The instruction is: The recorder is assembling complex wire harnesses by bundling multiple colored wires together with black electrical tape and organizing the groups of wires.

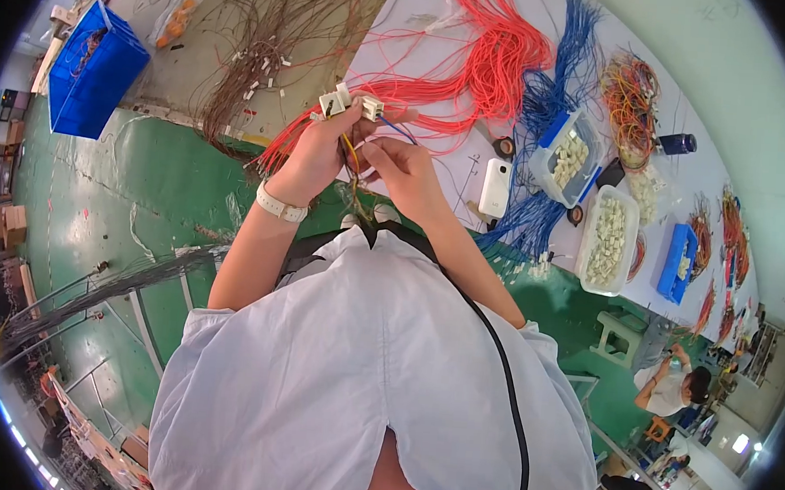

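While left hand (315, 156) fingers grip the white connectors (333, 104) over the surface's (176, 86) near edge, keep them steady; right hand (404, 173) fingers curl by yellow wire (353, 154), grasp unclear. Avoid tugging.

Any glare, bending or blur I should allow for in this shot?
Head view: pale shine on the green floor, a blown-out light at lower right, the white tabletop bowed along its edge, black corners; left hand and right hand look fairly sharp.

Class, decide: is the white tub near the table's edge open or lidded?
The tub is open: connectors show inside, with no lid over them.
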`<state>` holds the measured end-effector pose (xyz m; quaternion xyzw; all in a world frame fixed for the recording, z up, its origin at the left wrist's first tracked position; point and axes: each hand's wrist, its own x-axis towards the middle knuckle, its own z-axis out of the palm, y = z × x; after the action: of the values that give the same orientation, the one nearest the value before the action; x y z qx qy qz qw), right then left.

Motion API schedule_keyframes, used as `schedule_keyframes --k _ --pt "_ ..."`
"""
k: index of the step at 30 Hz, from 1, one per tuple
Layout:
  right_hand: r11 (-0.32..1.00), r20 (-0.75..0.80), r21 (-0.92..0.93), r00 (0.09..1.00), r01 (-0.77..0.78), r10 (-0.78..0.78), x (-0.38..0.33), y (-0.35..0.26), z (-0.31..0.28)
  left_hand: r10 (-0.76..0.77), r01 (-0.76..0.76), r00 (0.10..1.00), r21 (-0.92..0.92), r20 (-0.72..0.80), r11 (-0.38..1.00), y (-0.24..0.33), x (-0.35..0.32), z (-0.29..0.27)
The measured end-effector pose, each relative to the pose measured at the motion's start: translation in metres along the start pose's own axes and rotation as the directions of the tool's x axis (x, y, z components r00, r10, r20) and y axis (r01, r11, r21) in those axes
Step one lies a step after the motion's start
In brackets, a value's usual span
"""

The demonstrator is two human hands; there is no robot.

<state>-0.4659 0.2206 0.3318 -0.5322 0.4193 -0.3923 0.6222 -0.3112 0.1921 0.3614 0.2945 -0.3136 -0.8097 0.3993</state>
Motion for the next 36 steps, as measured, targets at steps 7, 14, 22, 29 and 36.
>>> schedule_keyframes --k 7,14,22,29,36 --pt "0.95 0.249 0.128 0.936 -0.286 0.248 -0.006 -0.022 -0.013 -0.116 0.11 0.993 0.322 -0.002 0.94 0.012 -0.011 0.012" --pt "0.839 0.304 0.444 0.934 -0.315 0.189 -0.01 -0.008 -0.005 0.076 -0.07 0.996 0.141 -0.041 0.988 -0.008 -0.006 0.015" --pt "0.956 0.042 0.217 0.98 -0.197 0.192 -0.02 -0.009 0.001 0.036 -0.037 0.999 0.045 0.023 0.998 -0.012 -0.01 0.007" --pt "0.801 -0.157 -0.539 0.904 0.26 -0.399 -0.037 -0.016 -0.003 0.033 -0.034 0.999 -0.022 -0.044 0.999 -0.009 -0.009 0.03" --pt "0.89 -0.279 -0.437 0.921 0.131 -0.272 -0.032 -0.009 0.0 -0.044 0.044 0.999 -0.006 0.027 0.999 -0.008 -0.001 0.024"
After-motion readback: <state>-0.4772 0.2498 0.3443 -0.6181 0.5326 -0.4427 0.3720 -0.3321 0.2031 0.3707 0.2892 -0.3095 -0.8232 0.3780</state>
